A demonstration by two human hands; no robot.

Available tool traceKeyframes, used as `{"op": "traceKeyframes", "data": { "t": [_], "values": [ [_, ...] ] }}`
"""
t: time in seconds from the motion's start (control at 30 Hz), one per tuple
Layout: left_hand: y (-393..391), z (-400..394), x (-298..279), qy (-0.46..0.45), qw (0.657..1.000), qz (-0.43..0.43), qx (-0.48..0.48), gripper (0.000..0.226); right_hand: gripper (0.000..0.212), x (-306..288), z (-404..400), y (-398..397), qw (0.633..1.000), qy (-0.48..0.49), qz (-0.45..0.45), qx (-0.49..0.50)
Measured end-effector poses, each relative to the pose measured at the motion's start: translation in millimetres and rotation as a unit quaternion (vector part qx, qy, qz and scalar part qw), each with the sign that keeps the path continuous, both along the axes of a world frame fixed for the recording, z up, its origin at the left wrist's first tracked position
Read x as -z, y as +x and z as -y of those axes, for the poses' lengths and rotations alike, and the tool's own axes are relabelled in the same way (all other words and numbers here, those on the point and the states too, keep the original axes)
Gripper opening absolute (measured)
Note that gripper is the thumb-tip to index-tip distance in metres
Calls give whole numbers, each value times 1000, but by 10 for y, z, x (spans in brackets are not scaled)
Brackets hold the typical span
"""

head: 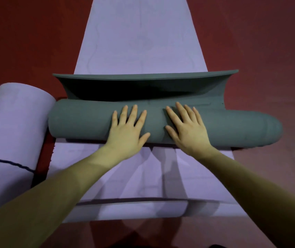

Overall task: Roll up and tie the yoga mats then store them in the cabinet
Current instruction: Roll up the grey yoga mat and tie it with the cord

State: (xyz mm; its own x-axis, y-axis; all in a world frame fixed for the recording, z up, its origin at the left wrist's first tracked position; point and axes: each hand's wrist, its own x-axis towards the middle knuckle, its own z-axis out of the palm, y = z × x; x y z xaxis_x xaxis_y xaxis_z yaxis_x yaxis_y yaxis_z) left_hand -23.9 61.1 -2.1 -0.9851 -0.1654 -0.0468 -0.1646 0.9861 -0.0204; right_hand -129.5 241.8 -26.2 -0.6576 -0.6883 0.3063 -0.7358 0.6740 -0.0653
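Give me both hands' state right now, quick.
Left hand: open, palm flat on the grey mat roll, gripping nothing.
Right hand: open, fingers spread, flat on the same roll.

A dark red floor (268, 42) fills the scene, dimly lit.

A flat mat (139, 42) lies on the floor (26, 33), running from 6 o'clock to 12 o'clock. A partly rolled mat (82, 122) lies crosswise on it at centre, its loose end (143, 76) raised at 12 o'clock. Both hands rest side by side on the roll: left hand (127, 129), right hand (188, 127). At 9 o'clock, a tied rolled mat (16, 122) lies just beside the roll's end.
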Motion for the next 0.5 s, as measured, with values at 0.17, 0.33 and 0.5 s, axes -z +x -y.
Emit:
{"op": "traceKeyframes", "data": {
  "t": [0.17, 0.33, 0.5],
  "values": [
    [-381, 148, -50, 23, 999, 40, -17, 79, 51, 126, -174, 111, 999, -8, -37, -27],
    [-451, 166, -91, -49, 994, 64, 75, 102, 80, 62, -48, -136, 999, 39, 4, -12],
    [-761, 255, -73, -24, 996, 78, 48, 122, 112, -71, 211, -505, 993, 97, 60, 7]
  ]
}}
